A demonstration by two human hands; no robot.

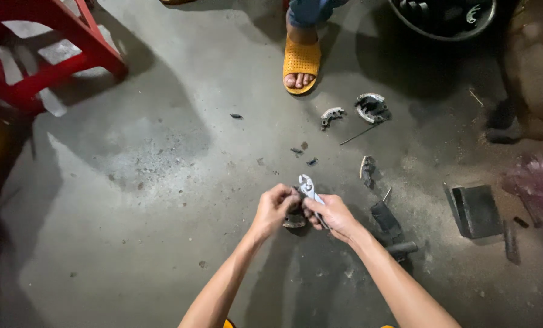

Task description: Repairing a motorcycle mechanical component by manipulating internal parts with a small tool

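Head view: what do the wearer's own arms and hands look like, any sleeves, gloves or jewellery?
Both forearms are bare up to the bottom edge of the picture, with no sleeves in view. The left hand and right hand wear no gloves. No watch, bracelet or ring is visible, though the fingers are too small to rule out a thin ring.

Single head cam, looks steeply down from above wearer's forearms onto stained grey concrete floor (162,182), facing fwd. Near range at bottom edge; top edge reaches red plastic stool (47,54) and another person's yellow perforated sandal (301,61).
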